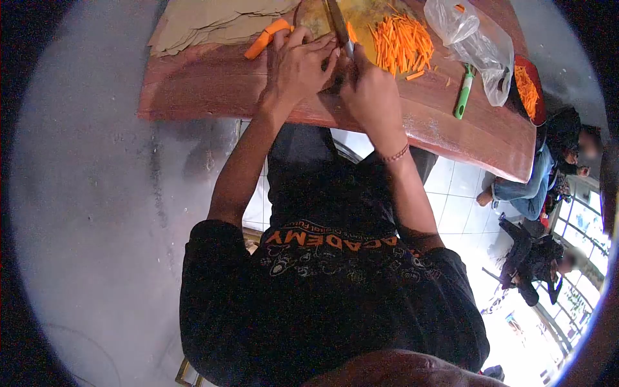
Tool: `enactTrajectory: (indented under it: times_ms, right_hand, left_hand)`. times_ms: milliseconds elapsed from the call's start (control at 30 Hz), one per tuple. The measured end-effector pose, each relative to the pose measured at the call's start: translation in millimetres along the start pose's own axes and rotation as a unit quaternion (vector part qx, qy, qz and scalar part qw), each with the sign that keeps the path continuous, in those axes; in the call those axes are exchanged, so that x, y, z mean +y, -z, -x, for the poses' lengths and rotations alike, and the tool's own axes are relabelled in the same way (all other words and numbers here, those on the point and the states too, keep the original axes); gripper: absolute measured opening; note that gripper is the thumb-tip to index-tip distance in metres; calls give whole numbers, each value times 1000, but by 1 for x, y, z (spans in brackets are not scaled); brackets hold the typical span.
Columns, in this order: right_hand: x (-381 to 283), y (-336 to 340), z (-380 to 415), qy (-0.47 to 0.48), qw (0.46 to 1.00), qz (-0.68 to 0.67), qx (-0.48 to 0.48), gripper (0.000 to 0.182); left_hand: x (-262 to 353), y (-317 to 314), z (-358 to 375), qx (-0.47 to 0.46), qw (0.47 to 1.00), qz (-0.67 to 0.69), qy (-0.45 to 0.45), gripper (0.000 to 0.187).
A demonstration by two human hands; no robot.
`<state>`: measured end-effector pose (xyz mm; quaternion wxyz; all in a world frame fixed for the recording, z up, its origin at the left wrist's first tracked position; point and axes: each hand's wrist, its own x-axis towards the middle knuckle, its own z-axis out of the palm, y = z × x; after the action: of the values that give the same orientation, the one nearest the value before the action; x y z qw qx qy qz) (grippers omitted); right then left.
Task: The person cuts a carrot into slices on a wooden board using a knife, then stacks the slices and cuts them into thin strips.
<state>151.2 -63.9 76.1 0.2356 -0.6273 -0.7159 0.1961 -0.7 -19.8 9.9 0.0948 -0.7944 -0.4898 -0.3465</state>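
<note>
A knife is in my right hand, its fingers wrapped round the handle and its blade pointing away over the yellowish cutting board. Beside the blade, my left hand presses down with bent fingers, which hide most of what lies beneath them. A thick orange carrot piece juts out at its left side, against the fingers. To the right of the blade lies a small carrot sliver. A heap of thin carrot strips covers the board's right part.
Brown cardboard sheets lie at the wooden table's left. On the right are a clear plastic bag, a green-handled peeler and a dark plate of carrot strips. Two people sit beyond the table's right end.
</note>
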Motion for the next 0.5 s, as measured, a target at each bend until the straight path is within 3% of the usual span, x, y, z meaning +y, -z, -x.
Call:
enactTrajectory:
  times_ms: [67, 167, 300, 367, 500]
  right_hand:
    - [18, -8, -18, 95, 994, -30, 53, 36]
    - [33, -15, -52, 114, 992, -20, 57, 36]
    - [35, 1, -62, 40, 996, -29, 75, 33]
    - [40, 19, -54, -5, 993, -99, 66, 30]
    - [47, 37, -34, 4, 989, -118, 89, 32]
  left_hand:
    - [2, 4, 0, -32, 999, 3, -6, 25]
    - [1, 5, 0, -41, 999, -17, -1, 26]
    - [0, 0, 0, -25, 999, -18, 5, 30]
    - [1, -3, 1, -14, 1000, -24, 13, 27]
    - [0, -9, 1, -6, 1000, -6, 16, 28]
